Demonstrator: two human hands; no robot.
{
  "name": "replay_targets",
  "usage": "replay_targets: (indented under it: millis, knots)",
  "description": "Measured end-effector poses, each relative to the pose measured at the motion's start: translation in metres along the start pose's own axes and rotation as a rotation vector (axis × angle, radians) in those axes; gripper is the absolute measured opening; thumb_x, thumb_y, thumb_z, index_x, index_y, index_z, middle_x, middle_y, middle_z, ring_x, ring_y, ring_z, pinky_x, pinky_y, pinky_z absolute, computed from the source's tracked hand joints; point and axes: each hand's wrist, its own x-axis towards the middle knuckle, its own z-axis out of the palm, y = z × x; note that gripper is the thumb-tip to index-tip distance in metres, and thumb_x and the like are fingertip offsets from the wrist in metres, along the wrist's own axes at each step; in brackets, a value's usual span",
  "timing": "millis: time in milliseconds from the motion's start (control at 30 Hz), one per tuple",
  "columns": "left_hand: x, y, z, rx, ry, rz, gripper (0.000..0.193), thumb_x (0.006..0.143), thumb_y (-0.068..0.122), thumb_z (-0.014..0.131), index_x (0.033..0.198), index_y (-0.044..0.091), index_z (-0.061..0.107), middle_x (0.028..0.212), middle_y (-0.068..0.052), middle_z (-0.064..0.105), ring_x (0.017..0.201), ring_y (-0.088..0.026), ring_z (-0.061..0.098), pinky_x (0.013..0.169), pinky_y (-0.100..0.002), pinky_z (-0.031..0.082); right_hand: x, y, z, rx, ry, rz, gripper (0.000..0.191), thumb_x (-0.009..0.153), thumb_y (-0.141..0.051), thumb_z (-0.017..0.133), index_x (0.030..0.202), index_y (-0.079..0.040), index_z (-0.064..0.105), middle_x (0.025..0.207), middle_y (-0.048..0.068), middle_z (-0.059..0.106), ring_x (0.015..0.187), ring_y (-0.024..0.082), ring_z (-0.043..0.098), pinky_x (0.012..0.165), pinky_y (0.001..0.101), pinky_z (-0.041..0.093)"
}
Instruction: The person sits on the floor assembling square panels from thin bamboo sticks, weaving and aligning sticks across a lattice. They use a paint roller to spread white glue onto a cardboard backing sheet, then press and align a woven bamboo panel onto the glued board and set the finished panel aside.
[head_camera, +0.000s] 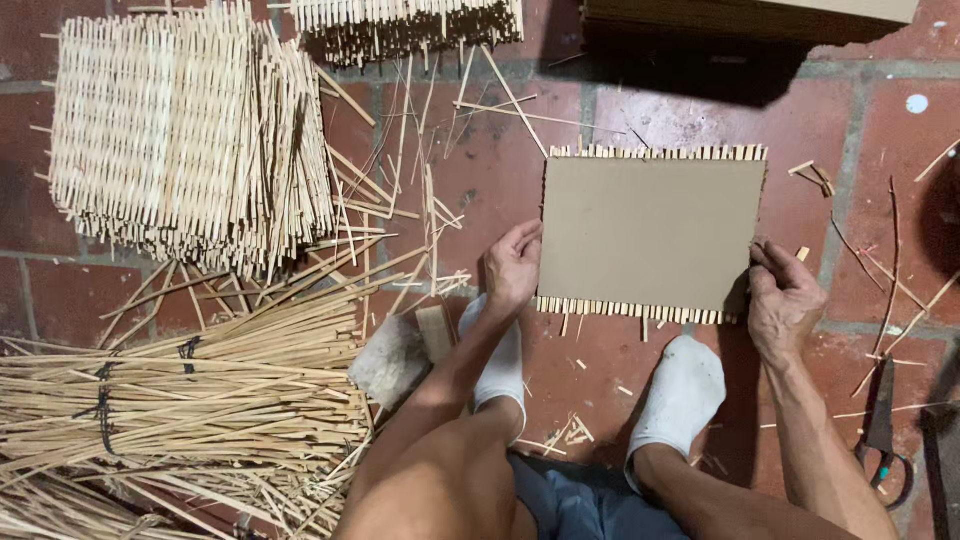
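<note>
A rectangular brown cardboard sheet (650, 232) lies on a woven mat of thin bamboo strips (655, 152) on the red brick floor; strip ends stick out along its far and near edges. My left hand (512, 268) grips the sheet's left edge near the lower corner. My right hand (782, 298) pinches the lower right corner of the sheet and mat. My two feet in white socks (680, 395) rest just below the sheet.
A stack of finished woven mats (185, 140) sits at the upper left, another (410, 25) at the top. Bundles of long bamboo strips (190, 400) lie at the lower left. Scissors (882, 425) lie at the right. Loose slivers litter the floor.
</note>
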Motion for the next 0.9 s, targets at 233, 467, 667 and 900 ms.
replay_targets:
  millis: [233, 467, 667, 900]
  knots:
    - [0.003, 0.028, -0.015, 0.337, -0.029, -0.103, 0.037, 0.093, 0.020, 0.067, 0.127, 0.006, 0.066, 0.118, -0.008, 0.074, 0.107, -0.021, 0.072, 0.092, -0.033, 0.054, 0.017, -0.026, 0.005, -0.303, 0.115, 0.021, 0.032, 0.101, -0.016, 0.072, 0.123, 0.007, 0.073, 0.111, 0.020, 0.076, 0.098, 0.023, 0.071, 0.088, 0.0343, 0.055]
    - [0.004, 0.062, -0.010, 0.444, -0.059, -0.102, 0.040, 0.081, 0.024, 0.073, 0.120, 0.011, 0.071, 0.105, -0.006, 0.080, 0.097, -0.022, 0.077, 0.087, -0.035, 0.057, 0.047, -0.058, -0.002, -0.423, -0.032, 0.333, 0.029, 0.093, -0.021, 0.076, 0.105, 0.005, 0.078, 0.088, 0.020, 0.076, 0.073, 0.023, 0.070, 0.066, 0.0374, 0.054]
    - [0.014, 0.062, -0.001, 0.536, -0.048, -0.116, 0.035, 0.079, 0.021, 0.074, 0.113, 0.013, 0.074, 0.101, -0.006, 0.079, 0.095, -0.025, 0.076, 0.085, -0.038, 0.057, 0.069, -0.066, -0.017, 0.048, -0.215, 0.574, 0.018, 0.088, -0.013, 0.079, 0.097, 0.002, 0.075, 0.085, 0.010, 0.075, 0.070, 0.016, 0.068, 0.062, 0.0319, 0.055]
    - [0.019, 0.054, -0.002, 0.508, -0.030, -0.090, 0.036, 0.078, 0.019, 0.075, 0.113, 0.011, 0.075, 0.097, -0.006, 0.080, 0.091, -0.023, 0.076, 0.082, -0.037, 0.058, 0.071, -0.051, -0.031, 0.254, -0.335, 0.540, 0.017, 0.081, -0.003, 0.079, 0.097, -0.002, 0.073, 0.089, 0.007, 0.075, 0.075, 0.015, 0.071, 0.068, 0.0310, 0.060]
